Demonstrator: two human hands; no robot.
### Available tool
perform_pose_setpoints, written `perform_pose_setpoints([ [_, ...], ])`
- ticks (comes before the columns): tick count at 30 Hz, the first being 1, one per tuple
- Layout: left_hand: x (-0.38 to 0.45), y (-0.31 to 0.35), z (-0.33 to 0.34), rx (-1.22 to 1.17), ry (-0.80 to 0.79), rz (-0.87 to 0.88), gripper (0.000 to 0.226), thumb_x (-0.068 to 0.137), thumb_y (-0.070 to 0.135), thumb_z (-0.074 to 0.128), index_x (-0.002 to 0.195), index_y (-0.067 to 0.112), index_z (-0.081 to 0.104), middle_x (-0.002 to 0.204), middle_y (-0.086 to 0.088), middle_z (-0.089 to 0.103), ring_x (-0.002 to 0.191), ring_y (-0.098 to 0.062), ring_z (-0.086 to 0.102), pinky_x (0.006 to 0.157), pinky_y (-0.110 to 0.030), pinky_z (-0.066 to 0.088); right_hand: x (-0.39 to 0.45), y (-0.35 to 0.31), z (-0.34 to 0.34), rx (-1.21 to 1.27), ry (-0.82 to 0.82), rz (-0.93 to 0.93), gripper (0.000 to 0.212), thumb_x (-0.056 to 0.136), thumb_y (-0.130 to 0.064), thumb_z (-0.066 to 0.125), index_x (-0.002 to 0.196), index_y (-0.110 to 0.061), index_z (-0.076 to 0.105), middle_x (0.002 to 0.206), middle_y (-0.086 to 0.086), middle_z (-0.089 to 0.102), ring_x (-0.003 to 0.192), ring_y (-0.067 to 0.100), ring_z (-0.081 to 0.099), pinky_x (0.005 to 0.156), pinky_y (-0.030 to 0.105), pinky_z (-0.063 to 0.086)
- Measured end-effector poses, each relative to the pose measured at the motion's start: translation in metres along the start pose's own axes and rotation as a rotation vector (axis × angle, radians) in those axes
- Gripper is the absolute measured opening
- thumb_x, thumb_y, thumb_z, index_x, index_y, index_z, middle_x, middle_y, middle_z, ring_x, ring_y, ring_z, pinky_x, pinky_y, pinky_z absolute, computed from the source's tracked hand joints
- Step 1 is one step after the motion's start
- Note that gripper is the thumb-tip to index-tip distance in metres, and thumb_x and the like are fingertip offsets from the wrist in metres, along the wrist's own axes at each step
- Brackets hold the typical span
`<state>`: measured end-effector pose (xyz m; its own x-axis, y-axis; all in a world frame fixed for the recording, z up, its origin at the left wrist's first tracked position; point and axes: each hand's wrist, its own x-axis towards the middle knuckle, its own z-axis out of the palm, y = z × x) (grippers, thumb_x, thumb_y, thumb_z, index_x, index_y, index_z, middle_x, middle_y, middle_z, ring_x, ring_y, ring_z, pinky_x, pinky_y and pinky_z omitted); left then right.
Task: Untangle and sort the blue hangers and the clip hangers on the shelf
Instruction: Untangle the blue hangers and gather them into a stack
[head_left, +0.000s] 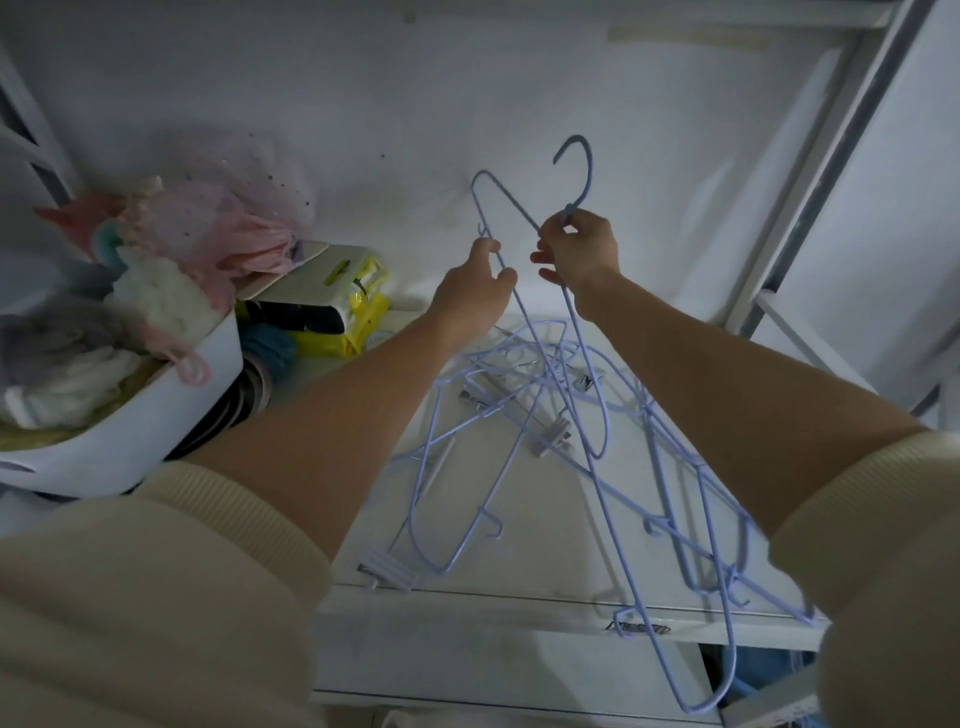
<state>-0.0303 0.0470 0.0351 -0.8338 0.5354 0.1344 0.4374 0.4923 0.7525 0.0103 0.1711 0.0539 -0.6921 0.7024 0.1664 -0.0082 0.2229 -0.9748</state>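
White shelving surrounds me: a pale back wall, metal uprights on the right, and the flat white shelf (519, 571) below my arms. To my left sits a white basket (130, 431) heaped with soft pink and cream things, with some yellow packets (358, 312) just behind it.

On the shelf lies the tangle of blue hangers (519, 415), their wires looped through each other, with the clip hangers (550, 436) caught in among them; one clip (387, 569) rests near the shelf's front edge.

I am lifting one blue hanger (584, 176) out of the heap. My right hand (579, 252) is closed on its neck just below the hook, fingers curled around the wire. My left hand (475, 299) is pinched shut on the same hanger's shoulder wire a little lower down. Its long lower part runs down between my arms and past the front edge of the shelf, crossing the pile.

I judge this to be an early separating step: most of the heap is unsorted. Next I should probably raise and turn this hanger slowly, watching where its small side hooks snag the other wires, and free them before pulling.
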Motion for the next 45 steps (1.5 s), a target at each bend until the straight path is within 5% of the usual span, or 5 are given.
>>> perform_pose_setpoints([
  [8,0.013,0.03,0.054,-0.165,-0.225,-0.1,0.044,0.09,0.022,0.043,0.133,0.014,0.04,0.112,-0.016,0.067,0.106,-0.034,0.065,0.089,-0.045,0.052,-0.002,0.006,-0.012,-0.26,0.083,-0.139,0.023,0.088,-0.016,0.059,0.082,0.005,0.066,0.076,0.017,0.065,0.064,0.021,0.058,0.06,0.026,0.051],
  [16,0.015,0.057,0.086,-0.318,-0.234,-0.129,0.024,0.091,0.004,0.037,0.072,0.011,0.049,0.067,-0.011,0.062,0.072,-0.03,0.064,0.077,-0.04,0.056,-0.004,0.026,-0.052,-0.398,0.099,-0.192,0.017,0.088,-0.011,0.056,0.09,-0.002,0.07,0.088,0.015,0.072,0.075,0.022,0.062,0.059,0.017,0.045],
  [32,0.014,0.088,0.101,-0.615,-0.028,-0.222,0.039,0.099,0.036,0.027,0.087,0.016,0.058,0.079,-0.005,0.06,0.063,-0.024,0.052,0.054,-0.026,0.046,-0.005,0.017,-0.082,-0.491,0.016,-0.214,0.019,0.09,-0.023,0.053,0.085,-0.016,0.07,0.074,0.0,0.065,0.068,0.014,0.058,0.063,0.02,0.041],
  [41,0.026,0.065,0.093,-0.333,0.049,-0.171,0.04,0.098,0.021,0.028,0.115,-0.005,0.053,0.126,-0.027,0.055,0.109,-0.044,0.059,0.082,-0.045,0.055,-0.056,0.126,-0.161,-0.947,-0.277,0.535,0.013,0.073,-0.006,0.063,0.062,-0.008,0.056,0.059,0.007,0.055,0.054,0.025,0.059,0.053,0.024,0.046],
  [45,0.021,0.066,0.095,-0.256,0.027,-0.142,0.041,0.099,0.021,0.026,0.116,-0.004,0.053,0.12,-0.025,0.058,0.075,-0.038,0.06,0.058,-0.034,0.049,-0.073,0.147,-0.167,-1.063,-0.259,0.498,0.014,0.07,-0.011,0.07,0.07,-0.008,0.057,0.078,0.013,0.067,0.075,0.031,0.07,0.071,0.034,0.059],
])
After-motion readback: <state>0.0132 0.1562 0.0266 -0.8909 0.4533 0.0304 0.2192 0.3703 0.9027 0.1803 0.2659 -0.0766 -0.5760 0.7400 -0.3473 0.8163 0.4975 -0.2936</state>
